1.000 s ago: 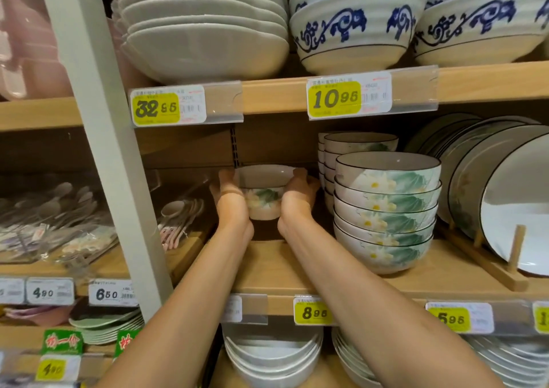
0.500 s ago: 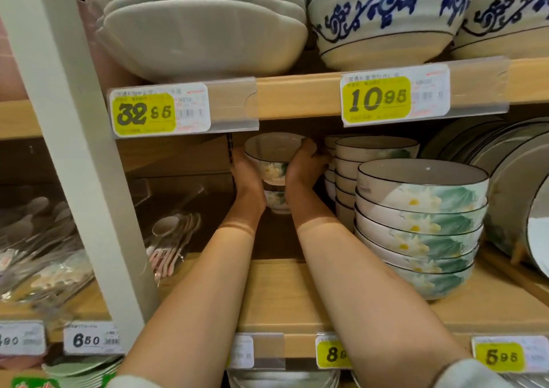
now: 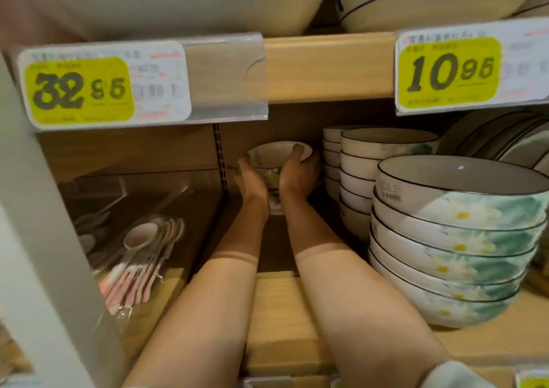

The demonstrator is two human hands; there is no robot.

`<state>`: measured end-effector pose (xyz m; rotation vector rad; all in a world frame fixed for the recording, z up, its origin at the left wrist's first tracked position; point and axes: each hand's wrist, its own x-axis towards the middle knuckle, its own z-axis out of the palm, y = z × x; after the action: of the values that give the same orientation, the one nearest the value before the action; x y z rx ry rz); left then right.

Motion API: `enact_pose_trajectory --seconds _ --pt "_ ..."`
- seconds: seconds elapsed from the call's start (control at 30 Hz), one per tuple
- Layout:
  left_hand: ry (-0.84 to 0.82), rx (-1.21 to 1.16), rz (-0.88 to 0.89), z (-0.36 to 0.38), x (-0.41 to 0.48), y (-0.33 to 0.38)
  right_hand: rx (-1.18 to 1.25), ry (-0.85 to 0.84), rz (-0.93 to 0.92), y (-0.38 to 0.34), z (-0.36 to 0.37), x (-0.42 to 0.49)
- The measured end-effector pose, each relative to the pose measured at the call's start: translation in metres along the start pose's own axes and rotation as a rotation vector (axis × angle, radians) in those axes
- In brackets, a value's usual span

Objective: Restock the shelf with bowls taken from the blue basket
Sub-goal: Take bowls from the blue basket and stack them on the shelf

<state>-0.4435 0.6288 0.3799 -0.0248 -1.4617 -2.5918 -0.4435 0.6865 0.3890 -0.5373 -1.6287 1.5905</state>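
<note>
Both my arms reach deep into the middle wooden shelf (image 3: 285, 313). My left hand (image 3: 249, 179) and my right hand (image 3: 297, 173) clasp a small stack of white bowls with green flower print (image 3: 277, 153) from either side, near the shelf's back wall. The stack's foot sits low by my wrists; whether it touches the shelf board I cannot tell. The blue basket is out of view.
Right of my hands stand stacks of small bowls (image 3: 356, 164) and, nearer, larger flower bowls (image 3: 454, 239). Plates (image 3: 511, 141) lean at far right. Packed ceramic spoons (image 3: 142, 248) lie left. A white upright post (image 3: 44, 254) and the upper shelf edge (image 3: 326, 66) frame the opening.
My hands have carried the bowls further back into the shelf and slightly lower. The camera has moved much closer to the shelf.
</note>
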Motion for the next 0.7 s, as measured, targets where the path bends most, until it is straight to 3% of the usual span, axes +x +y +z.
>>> enact_pose_trajectory --seconds 0.33,0.7 --pt "0.065 0.111 -0.129 -0.010 0.010 -0.007 0.165 -0.065 0.198 0.017 0.007 0.001" --pt "0.054 0.167 -0.104 -0.015 0.014 -0.016 0.176 -0.065 0.184 0.025 0.009 0.003"
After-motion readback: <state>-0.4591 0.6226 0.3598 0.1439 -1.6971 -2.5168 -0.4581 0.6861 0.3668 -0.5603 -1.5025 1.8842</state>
